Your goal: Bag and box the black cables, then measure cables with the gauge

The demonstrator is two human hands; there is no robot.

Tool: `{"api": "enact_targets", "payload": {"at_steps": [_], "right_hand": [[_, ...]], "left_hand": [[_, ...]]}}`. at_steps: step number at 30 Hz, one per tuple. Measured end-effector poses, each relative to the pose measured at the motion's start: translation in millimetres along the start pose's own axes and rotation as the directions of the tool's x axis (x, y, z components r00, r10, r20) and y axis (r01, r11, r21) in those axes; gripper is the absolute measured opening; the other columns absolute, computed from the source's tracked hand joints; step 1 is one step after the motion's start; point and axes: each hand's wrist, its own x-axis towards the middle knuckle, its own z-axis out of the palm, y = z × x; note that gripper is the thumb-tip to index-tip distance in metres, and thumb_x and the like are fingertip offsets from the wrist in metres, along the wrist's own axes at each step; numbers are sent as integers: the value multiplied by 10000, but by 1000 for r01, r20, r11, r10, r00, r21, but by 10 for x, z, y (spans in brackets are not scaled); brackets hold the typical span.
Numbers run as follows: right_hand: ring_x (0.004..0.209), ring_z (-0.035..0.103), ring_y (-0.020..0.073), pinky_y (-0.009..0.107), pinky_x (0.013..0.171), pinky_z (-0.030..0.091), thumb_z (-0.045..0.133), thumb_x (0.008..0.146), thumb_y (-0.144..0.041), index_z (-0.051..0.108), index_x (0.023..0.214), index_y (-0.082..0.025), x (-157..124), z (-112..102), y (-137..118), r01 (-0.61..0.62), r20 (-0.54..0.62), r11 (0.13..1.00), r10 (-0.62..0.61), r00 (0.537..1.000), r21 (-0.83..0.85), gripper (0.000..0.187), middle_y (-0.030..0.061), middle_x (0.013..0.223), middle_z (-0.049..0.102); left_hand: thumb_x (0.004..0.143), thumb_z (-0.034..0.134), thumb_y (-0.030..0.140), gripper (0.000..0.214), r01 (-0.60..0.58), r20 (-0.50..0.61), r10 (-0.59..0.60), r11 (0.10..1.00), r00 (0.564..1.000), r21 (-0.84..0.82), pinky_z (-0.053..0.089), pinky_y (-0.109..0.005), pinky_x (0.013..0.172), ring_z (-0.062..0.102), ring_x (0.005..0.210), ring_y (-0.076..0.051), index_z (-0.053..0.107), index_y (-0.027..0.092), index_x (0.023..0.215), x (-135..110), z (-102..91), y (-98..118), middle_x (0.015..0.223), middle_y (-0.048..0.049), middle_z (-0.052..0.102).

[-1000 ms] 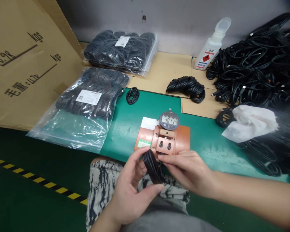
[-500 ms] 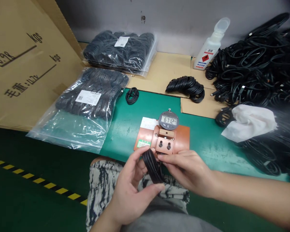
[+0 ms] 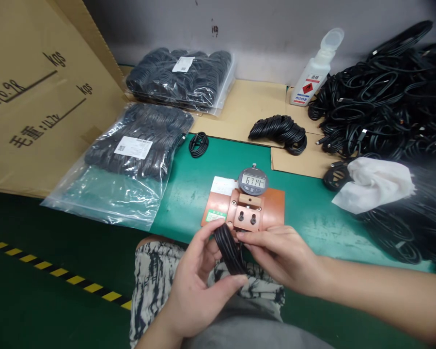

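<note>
My left hand [image 3: 196, 286] grips a stack of black rubber rings [image 3: 229, 249] between thumb and fingers, just off the table's front edge. My right hand [image 3: 281, 259] pinches the same stack from the right side. Directly beyond the hands stands a copper-coloured gauge fixture [image 3: 247, 213] with two black pegs and a round digital indicator [image 3: 253, 180] on top, its display reading 6714.
Two clear bags of black rings [image 3: 138, 150] [image 3: 181, 77] lie at the left and back. A loose ring bundle [image 3: 280, 131] and a single ring [image 3: 199, 144] lie behind the fixture. A white bottle [image 3: 314, 72], white cloth [image 3: 376, 184] and a heap of black cables [image 3: 392, 106] fill the right. A cardboard box [image 3: 39, 92] stands at left.
The indicator's reading went from 3011 to 6712 to 6714. Both hands stay almost still on the ring stack.
</note>
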Motion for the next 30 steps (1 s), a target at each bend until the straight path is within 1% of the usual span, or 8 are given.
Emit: {"api": "enact_targets", "payload": {"at_steps": [4,9,16,26,30], "right_hand": [[597,695,136,242,565,530,555,941,-80,613,1224,-199,11,-5,-1,8,-4,1000,-8,1000,-4,313,23,779,748],[582,687,140,247,556,520,559,938,-76,615,1221,-190,6,2,-2,10,-7,1000,-10,1000,4,310,26,754,742],[637,722,139,238,618,563,553,953,-95,607,1232,-199,1,0,2,10,-1,1000,-10,1000,-8,303,25,782,754],[632,721,144,235,578,552,555,946,-87,618,1215,-200,19,1,-8,13,-15,1000,-13,1000,-4,298,35,807,764],[652,728,143,238,599,563,556,940,-72,607,1233,-208,9,3,-7,8,-8,1000,-8,1000,4,328,32,825,766]], "left_hand": [[769,781,47,696,-7,5,7,1000,1000,0,524,-183,975,643,1179,-166,526,371,1329,6,2,13,1276,10,677],[778,779,57,691,13,11,-13,1000,1000,8,506,-157,980,631,1191,-146,526,400,1322,13,-3,16,1293,34,668],[770,785,59,688,14,4,-14,1000,1000,21,521,-183,976,637,1188,-171,529,377,1324,3,-4,14,1289,13,672],[759,792,60,692,2,-4,-2,1000,1000,29,536,-207,973,644,1184,-191,530,347,1331,8,-7,36,1285,-15,675],[753,798,60,686,3,-13,-3,999,1000,33,537,-201,968,651,1175,-188,537,342,1321,2,-7,28,1264,-13,686]]}}
